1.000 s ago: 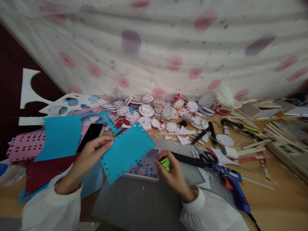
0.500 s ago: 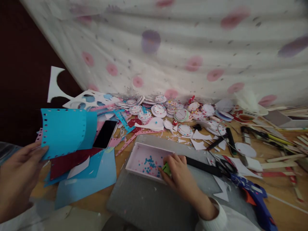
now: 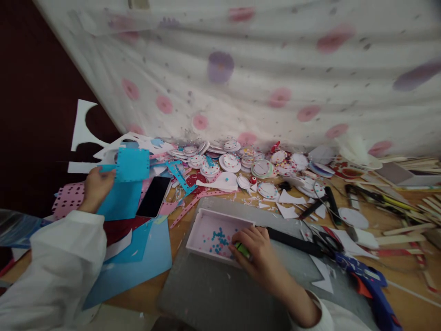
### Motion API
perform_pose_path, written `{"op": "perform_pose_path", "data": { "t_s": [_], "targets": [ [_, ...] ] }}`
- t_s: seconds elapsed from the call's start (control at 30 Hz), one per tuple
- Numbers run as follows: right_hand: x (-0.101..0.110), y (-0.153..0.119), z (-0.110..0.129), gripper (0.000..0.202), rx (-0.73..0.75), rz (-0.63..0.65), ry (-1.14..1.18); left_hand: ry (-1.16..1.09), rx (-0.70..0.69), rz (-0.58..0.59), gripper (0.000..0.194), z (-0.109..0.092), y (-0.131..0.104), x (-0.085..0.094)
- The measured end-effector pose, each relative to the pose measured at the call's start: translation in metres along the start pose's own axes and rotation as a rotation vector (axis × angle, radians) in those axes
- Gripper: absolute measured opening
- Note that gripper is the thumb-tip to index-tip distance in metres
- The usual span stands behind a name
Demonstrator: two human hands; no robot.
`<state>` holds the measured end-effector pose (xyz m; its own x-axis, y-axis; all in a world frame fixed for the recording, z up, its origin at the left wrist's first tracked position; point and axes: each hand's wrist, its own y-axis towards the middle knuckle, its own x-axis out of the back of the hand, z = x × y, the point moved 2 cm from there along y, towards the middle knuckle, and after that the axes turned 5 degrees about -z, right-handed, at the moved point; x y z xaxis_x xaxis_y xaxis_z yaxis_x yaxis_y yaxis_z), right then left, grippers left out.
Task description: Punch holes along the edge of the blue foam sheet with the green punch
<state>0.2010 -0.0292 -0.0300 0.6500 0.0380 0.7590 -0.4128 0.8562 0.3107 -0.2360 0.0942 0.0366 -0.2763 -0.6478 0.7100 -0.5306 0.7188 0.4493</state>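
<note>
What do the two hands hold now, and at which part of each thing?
The left hand holds a blue punched paper sheet by its left edge. The right hand closes around a small green tool, mostly hidden.

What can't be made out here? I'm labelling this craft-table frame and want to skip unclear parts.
- Green tool, head view: mostly covered by the right hand; its type is unclear.
- Blue glue gun: handle cut off by the bottom edge.
- Left hand: its fingertips are hidden behind the punched blue sheet.
- Decorated paper discs: too small and blurred to read their patterns.
</note>
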Motion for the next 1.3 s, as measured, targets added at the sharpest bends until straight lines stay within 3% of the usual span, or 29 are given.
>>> {"op": "perform_pose_path", "data": {
  "t_s": [0.07, 0.13, 0.2, 0.3, 0.37, 0.5, 0.67, 0.83, 1.1, 1.3],
  "targets": [
    [0.002, -0.002, -0.001, 0.007, -0.035, -0.016, 0.068, 0.048, -0.042, -0.013, 0.061, -0.015, -0.009, 0.006],
    [0.004, -0.004, -0.003, 0.019, -0.073, -0.037, 0.172, 0.051, -0.13, -0.02, 0.065, -0.037, -0.033, 0.016],
    [0.006, -0.006, -0.003, 0.027, -0.1, -0.049, 0.326, -0.008, -0.246, -0.046, 0.052, -0.066, -0.07, 0.027],
    [0.008, -0.005, -0.002, 0.03, -0.152, -0.048, 0.599, -0.214, -0.492, 0.109, 0.03, -0.11, -0.138, 0.036],
    [0.008, -0.004, 0.0, 0.03, -0.204, -0.031, 0.771, -0.363, -0.626, 0.243, 0.03, -0.133, -0.181, 0.034],
    [0.008, -0.001, 0.005, 0.034, -0.273, -0.003, 1.028, -0.571, -0.76, 0.369, 0.028, -0.163, -0.231, 0.018],
    [0.007, -0.005, 0.007, 0.038, -0.293, -0.008, 1.107, -0.606, -0.848, 0.456, 0.027, -0.18, -0.244, 0.002],
    [0.008, -0.005, 0.006, 0.043, -0.25, -0.021, 0.977, -0.583, -0.906, 0.551, 0.025, -0.181, -0.25, -0.004],
    [0.003, -0.006, -0.003, 0.061, -0.105, 0.019, 0.732, -0.563, -0.827, 0.726, 0.01, -0.176, -0.249, -0.017],
    [0.003, -0.003, -0.006, 0.06, -0.116, -0.016, 0.731, -0.596, -0.741, 0.79, 0.017, -0.173, -0.251, -0.021]
  ]
}}
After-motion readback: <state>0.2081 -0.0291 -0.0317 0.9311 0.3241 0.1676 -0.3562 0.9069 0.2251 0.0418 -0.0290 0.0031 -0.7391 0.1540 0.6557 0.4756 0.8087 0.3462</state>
